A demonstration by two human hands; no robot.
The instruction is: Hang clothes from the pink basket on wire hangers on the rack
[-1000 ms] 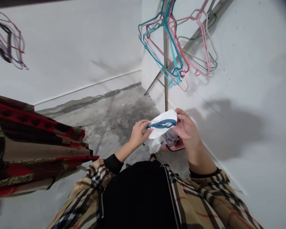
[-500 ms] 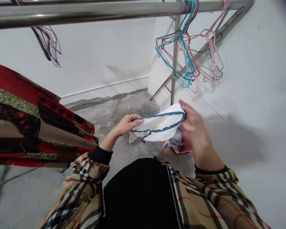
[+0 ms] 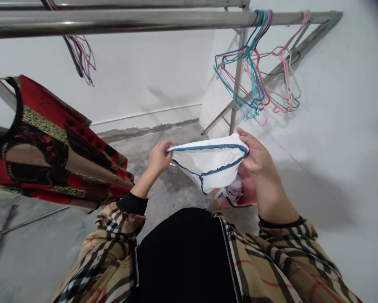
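Observation:
A white cloth piece with blue edging [image 3: 222, 162] stretches between my two hands in front of my body. Its blue-trimmed opening gapes towards me, and a dark seam runs down from it on the left part. My left hand [image 3: 160, 156] pinches the left end of the edging. At the other end, my right hand [image 3: 254, 150] grips the cloth between thumb and fingers, some of which are hidden behind it. Whether it is a garment or a bag I cannot tell. Partly covered by the cloth, a pink bucket [image 3: 248, 187] with grey-lilac fabric [image 3: 233, 187] in it stands below.
A metal rail [image 3: 129, 24] crosses the top of the view. Blue and pink hangers [image 3: 255, 80] hang from it at right, more hangers [image 3: 81, 59] at left. A red and black patterned garment [image 3: 56, 143] hangs on the left. A white wall [image 3: 343, 139] rises on the right.
My left hand has moved slightly left and up, pulling the cloth wider so that its opening spreads more. The view has shifted a little, showing more of the patterned garment.

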